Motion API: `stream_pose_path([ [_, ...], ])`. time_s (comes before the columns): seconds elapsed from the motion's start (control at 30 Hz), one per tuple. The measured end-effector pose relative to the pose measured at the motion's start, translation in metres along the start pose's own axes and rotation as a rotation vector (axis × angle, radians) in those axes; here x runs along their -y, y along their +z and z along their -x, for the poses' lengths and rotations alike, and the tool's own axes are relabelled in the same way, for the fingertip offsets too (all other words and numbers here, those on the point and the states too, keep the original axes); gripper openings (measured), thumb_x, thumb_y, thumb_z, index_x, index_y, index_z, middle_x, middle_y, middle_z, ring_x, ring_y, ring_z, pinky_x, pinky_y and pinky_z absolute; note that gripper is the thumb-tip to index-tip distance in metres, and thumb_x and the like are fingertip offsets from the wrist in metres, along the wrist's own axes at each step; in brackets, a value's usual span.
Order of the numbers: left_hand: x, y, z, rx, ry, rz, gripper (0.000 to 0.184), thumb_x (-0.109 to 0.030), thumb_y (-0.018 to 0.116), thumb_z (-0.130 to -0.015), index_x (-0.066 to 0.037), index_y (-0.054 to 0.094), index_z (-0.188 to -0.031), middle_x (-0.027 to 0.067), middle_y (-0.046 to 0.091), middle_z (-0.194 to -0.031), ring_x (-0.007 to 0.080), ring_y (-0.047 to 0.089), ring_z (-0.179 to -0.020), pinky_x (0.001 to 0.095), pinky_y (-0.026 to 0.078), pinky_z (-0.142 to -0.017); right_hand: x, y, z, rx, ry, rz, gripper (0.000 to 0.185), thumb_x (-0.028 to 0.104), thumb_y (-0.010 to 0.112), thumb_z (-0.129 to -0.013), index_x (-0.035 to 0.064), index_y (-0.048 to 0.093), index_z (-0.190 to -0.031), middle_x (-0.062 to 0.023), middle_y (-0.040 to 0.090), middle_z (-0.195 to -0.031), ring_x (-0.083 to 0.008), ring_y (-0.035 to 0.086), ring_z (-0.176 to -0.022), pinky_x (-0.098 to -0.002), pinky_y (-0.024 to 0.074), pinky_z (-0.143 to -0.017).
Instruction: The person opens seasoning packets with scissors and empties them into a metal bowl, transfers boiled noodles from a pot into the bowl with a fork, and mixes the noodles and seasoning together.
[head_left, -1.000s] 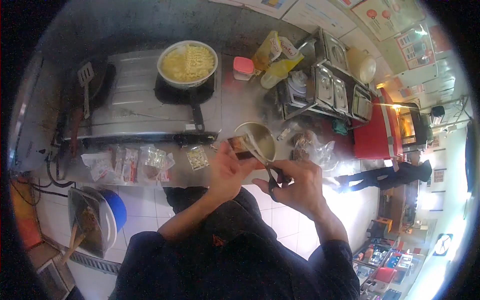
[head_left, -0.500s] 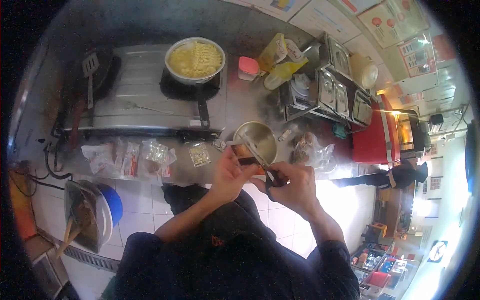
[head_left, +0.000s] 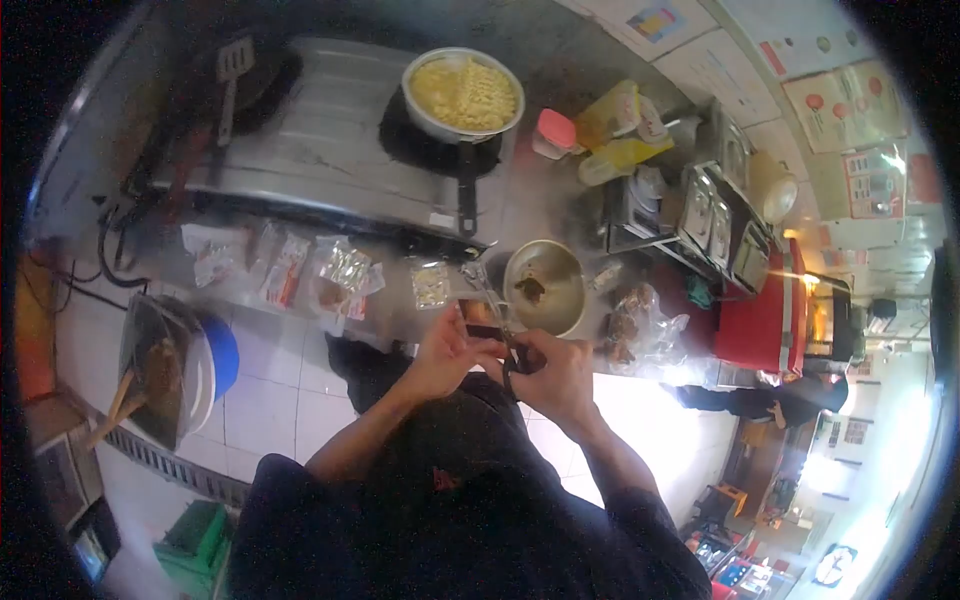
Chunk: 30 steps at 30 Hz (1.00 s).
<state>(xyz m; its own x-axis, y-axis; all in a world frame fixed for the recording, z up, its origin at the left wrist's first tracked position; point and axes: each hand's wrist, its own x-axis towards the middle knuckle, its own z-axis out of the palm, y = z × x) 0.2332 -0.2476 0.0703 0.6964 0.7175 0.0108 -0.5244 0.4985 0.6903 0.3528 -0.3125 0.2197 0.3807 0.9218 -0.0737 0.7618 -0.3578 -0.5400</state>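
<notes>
At a kitchen desk (head_left: pixel 395 325), a person works on a small brown-and-orange packet (head_left: pixel 481 316), the left hand (head_left: pixel 447 352) pinching it between the thumb and fingers while the right hand (head_left: pixel 556 375) is closed around the dark handles of a pair of scissors (head_left: pixel 512 353). The blades point away from the body and lie alongside the packet; whether they have bitten into it cannot be told at this size. The packet is held up near the front edge, just beside a metal bowl (head_left: pixel 568 290) with a dark brown patch of something at its bottom. A clear sachet (head_left: pixel 430 287) lies near the left hand, with more plastic packets (head_left: pixel 345 278) farther left along the front of the stove (head_left: pixel 330 115), where a pot (head_left: pixel 428 122) holds pale noodles (head_left: pixel 487 95). A bagged item (head_left: pixel 645 325) lies to the right of the bowl. The step in hand appears to be snipping the packet, judging by how closely the blades meet it; the next move would seem to call for a steady left-hand pinch, fingertips clear of the blades, and the packet's cut end kept toward the bowl.
</notes>
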Motion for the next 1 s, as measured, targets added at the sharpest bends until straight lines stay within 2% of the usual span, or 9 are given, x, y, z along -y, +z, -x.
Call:
stream_pose_path([
  [0.1, 0.002, -0.045, 0.007, 0.033, -0.072, -0.295, 0.042, 0.008, 0.052, -0.093, 0.001, 0.037, -0.133, 0.0172, 0.058, -0.121, 0.0267, 0.066, -0.101, 0.0367, 0.059, -0.081, -0.011, 0.032, -0.013, 0.123, 0.027, 0.029, 0.044, 0.048, 0.079, -0.073, 0.0052, 0.072, -0.082, -0.0119, 0.068, -0.067, -0.0281, 0.068, -0.060, -0.0391, 0.0523, -0.059],
  [0.27, 0.048, -0.126, 0.032, 0.002, -0.308, 0.040, 0.042, 0.000, 0.062, -0.092, -0.002, 0.046, -0.130, 0.0108, 0.060, -0.121, 0.0205, 0.061, -0.108, 0.0375, 0.051, -0.093, -0.054, 0.092, -0.046, 0.388, 0.218, -0.136, 0.052, 0.055, 0.076, -0.071, 0.0034, 0.071, -0.074, -0.0169, 0.068, -0.073, -0.0365, 0.068, -0.072, -0.0440, 0.0534, -0.069],
  [0.4, 0.024, -0.134, 0.052, -0.183, -0.296, 0.193, 0.042, -0.002, 0.062, -0.093, -0.006, 0.047, -0.131, 0.0073, 0.056, -0.127, 0.0183, 0.057, -0.112, 0.0371, 0.049, -0.096, -0.090, 0.134, -0.068, 0.396, 0.030, -0.090, 0.052, 0.056, 0.077, -0.070, 0.0044, 0.071, -0.078, -0.0168, 0.069, -0.081, -0.0351, 0.069, -0.079, -0.0437, 0.0548, -0.073],
  [0.47, 0.018, -0.144, 0.056, -0.183, -0.228, 0.244, 0.041, -0.002, 0.061, -0.093, -0.007, 0.047, -0.131, 0.0054, 0.053, -0.130, 0.0178, 0.055, -0.113, 0.0365, 0.046, -0.098, -0.094, 0.151, -0.075, 0.298, 0.036, 0.368, 0.042, 0.034, 0.085, -0.070, 0.0034, 0.066, -0.094, -0.0142, 0.070, -0.075, -0.0253, 0.072, -0.081, -0.0405, 0.0567, -0.067],
  [0.7, -0.042, -0.116, 0.037, -0.132, -0.207, 0.296, 0.036, 0.001, 0.058, -0.093, -0.008, 0.049, -0.127, 0.0038, 0.056, -0.115, 0.0172, 0.054, -0.104, 0.0355, 0.046, -0.092, -0.101, 0.198, -0.101, 0.141, -0.064, 0.657, 0.042, 0.025, 0.085, -0.067, 0.0038, 0.067, -0.099, -0.0188, 0.071, -0.093, -0.0367, 0.070, -0.092, -0.0462, 0.0574, -0.077],
  [0.77, -0.050, -0.109, 0.028, -0.063, -0.214, 0.273, 0.034, 0.001, 0.059, -0.092, -0.008, 0.049, -0.123, 0.0038, 0.056, -0.106, 0.0173, 0.054, -0.101, 0.0371, 0.045, -0.092, -0.080, 0.177, -0.119, 0.494, 0.193, 0.516, 0.026, 0.013, 0.058, -0.088, 0.0003, 0.065, -0.110, -0.0177, 0.067, -0.110, -0.0320, 0.066, -0.106, -0.0444, 0.0558, -0.087],
  [0.87, -0.060, -0.098, 0.009, 0.057, -0.222, 0.231, 0.031, -0.002, 0.062, -0.091, -0.009, 0.049, -0.118, 0.0045, 0.056, -0.097, 0.0183, 0.054, -0.094, 0.0394, 0.042, -0.093, -0.112, 0.187, -0.125, 0.482, -0.054, 0.468, 0.039, 0.026, 0.085, -0.063, 0.0023, 0.069, -0.089, -0.0161, 0.069, -0.086, -0.0345, 0.070, -0.085, -0.0439, 0.0566, -0.079],
  [0.97, -0.057, -0.081, -0.009, 0.152, -0.225, 0.178, 0.032, -0.010, 0.066, -0.092, -0.012, 0.052, -0.121, 0.0003, 0.056, -0.098, 0.0198, 0.059, -0.094, 0.0429, 0.045, -0.099, -0.153, 0.213, -0.111, 0.189, -0.429, 0.517, 0.030, 0.022, 0.079, -0.069, 0.0015, 0.068, -0.089, -0.0157, 0.069, -0.085, -0.0365, 0.069, -0.080, -0.0426, 0.0560, -0.077],
  [1.0, -0.057, -0.072, -0.017, 0.173, -0.247, 0.172, 0.032, -0.010, 0.066, -0.092, -0.012, 0.052, -0.121, 0.0003, 0.056, -0.098, 0.0198, 0.059, -0.094, 0.0429, 0.045, -0.099, -0.110, 0.156, -0.107, 0.456, -0.222, 0.177, 0.022, 0.011, 0.071, -0.075, 0.0008, 0.065, -0.093, -0.0144, 0.069, -0.086, -0.0326, 0.069, -0.081, -0.0394, 0.0548, -0.076],
])
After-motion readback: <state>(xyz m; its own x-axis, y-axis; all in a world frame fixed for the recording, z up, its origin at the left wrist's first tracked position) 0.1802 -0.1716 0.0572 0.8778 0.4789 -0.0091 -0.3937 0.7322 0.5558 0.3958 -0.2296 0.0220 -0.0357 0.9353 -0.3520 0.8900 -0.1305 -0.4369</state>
